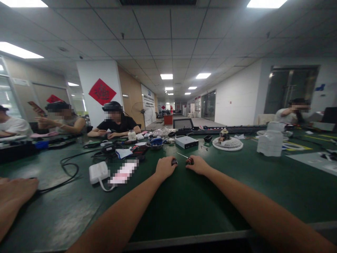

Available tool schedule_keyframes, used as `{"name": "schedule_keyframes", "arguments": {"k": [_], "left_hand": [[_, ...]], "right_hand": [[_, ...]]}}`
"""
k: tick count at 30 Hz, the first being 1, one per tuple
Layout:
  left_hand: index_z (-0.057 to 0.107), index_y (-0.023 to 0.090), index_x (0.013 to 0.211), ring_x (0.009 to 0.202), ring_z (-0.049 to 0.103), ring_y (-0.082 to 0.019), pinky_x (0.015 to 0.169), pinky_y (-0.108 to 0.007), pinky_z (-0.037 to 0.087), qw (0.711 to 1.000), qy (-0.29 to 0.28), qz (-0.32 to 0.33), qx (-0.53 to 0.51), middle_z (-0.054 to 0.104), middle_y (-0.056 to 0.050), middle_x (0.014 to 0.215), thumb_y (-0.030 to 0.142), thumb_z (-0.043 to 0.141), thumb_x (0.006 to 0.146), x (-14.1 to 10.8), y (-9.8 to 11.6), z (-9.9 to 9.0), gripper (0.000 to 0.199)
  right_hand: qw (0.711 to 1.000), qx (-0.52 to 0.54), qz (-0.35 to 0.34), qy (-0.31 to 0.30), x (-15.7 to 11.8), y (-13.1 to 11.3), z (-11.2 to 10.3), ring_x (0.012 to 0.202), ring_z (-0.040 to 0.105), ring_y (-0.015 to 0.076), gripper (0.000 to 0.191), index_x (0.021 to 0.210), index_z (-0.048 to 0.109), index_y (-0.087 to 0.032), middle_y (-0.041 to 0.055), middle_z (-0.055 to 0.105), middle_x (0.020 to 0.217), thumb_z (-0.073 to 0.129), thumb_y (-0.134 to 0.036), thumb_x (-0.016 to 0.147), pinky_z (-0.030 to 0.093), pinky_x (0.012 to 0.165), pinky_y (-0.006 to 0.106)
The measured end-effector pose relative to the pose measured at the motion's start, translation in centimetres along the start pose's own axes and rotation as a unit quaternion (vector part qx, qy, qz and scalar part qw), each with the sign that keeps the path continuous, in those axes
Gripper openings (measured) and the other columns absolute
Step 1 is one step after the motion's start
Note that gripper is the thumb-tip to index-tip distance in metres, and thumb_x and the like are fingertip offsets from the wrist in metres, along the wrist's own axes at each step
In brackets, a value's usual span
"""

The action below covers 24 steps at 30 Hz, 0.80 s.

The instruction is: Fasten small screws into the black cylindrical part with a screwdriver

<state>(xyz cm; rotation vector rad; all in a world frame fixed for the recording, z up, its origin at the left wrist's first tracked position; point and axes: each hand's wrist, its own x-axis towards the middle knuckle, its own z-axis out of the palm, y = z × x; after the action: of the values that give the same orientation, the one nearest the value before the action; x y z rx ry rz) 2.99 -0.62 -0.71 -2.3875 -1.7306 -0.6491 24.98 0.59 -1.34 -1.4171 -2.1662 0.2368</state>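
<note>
Both my hands are over the middle of the green table [168, 211]. My left hand [165, 167] is closed round a small dark object [174, 161], too small to name. Just to the right, my right hand [196, 165] grips a screwdriver [184, 156] by its red and black handle, and its thin metal shaft points left and away from me. A small gap separates the two hands. Beyond them lies a grey metal box [186, 142], with a white round fan grille [228, 144] to its right.
A white adapter [98, 173], black cables [70, 168] and a blurred pink-white item [123, 173] are left of my hands. Another person's hand [18, 193] rests at the far left. White plastic parts [270, 142] stand at right. Several people sit around the table.
</note>
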Motion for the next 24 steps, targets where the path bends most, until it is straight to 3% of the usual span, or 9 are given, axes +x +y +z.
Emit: {"name": "schedule_keyframes", "arguments": {"k": [5, 11, 15, 19, 24], "left_hand": [[0.067, 0.026, 0.121, 0.109, 0.065, -0.027, 0.097, -0.038, 0.044, 1.000, -0.019, 0.011, 0.002, 0.073, -0.008, 0.114, 0.042, 0.061, 0.090, -0.1, 0.2, -0.1, 0.036], [0.059, 0.023, 0.135, 0.114, 0.064, -0.028, 0.100, -0.039, 0.045, 0.998, -0.038, 0.039, -0.011, 0.070, -0.010, 0.124, 0.042, 0.058, 0.092, -0.4, 0.5, -0.3, 0.047], [0.058, 0.023, 0.136, 0.113, 0.064, -0.027, 0.100, -0.037, 0.046, 0.997, -0.043, 0.061, -0.021, 0.070, -0.009, 0.124, 0.038, 0.059, 0.090, -0.6, 0.7, -0.5, 0.048], [0.066, 0.025, 0.122, 0.107, 0.066, -0.026, 0.095, -0.034, 0.048, 0.994, -0.047, 0.095, -0.037, 0.073, -0.007, 0.115, 0.034, 0.058, 0.090, -0.6, 0.8, -0.7, 0.034], [0.066, 0.023, 0.119, 0.100, 0.066, -0.027, 0.089, -0.035, 0.047, 0.992, -0.041, 0.113, -0.041, 0.072, -0.009, 0.107, 0.037, 0.059, 0.091, -0.7, 1.2, -0.5, 0.032]], "right_hand": [[0.999, 0.047, -0.028, 0.002, 0.3, -0.1, 0.0, 0.088, 0.072, 0.0184, 0.015, 0.075, 0.060, -0.020, 0.0031, 0.077, 0.090, 0.072, -0.012, 0.076, 0.049, 0.076, 0.025], [0.995, 0.090, -0.025, 0.041, 0.2, -0.1, -0.1, 0.082, 0.070, 0.0166, 0.018, 0.082, 0.059, -0.019, 0.0042, 0.077, 0.092, 0.061, -0.003, 0.073, 0.048, 0.073, 0.024], [0.991, 0.127, -0.024, 0.028, 0.3, -0.1, 0.3, 0.076, 0.069, 0.0153, 0.022, 0.083, 0.059, -0.018, 0.0034, 0.076, 0.090, 0.062, -0.002, 0.069, 0.050, 0.068, 0.023], [0.986, 0.165, -0.036, 0.009, 0.2, -0.3, 0.3, 0.081, 0.071, 0.0157, 0.022, 0.086, 0.058, -0.019, 0.0024, 0.077, 0.092, 0.066, -0.005, 0.070, 0.052, 0.073, 0.024], [0.976, 0.208, -0.060, 0.025, -0.1, -1.0, -0.2, 0.084, 0.071, 0.0180, 0.016, 0.077, 0.054, -0.020, 0.0031, 0.076, 0.090, 0.067, -0.012, 0.074, 0.051, 0.074, 0.026]]}}
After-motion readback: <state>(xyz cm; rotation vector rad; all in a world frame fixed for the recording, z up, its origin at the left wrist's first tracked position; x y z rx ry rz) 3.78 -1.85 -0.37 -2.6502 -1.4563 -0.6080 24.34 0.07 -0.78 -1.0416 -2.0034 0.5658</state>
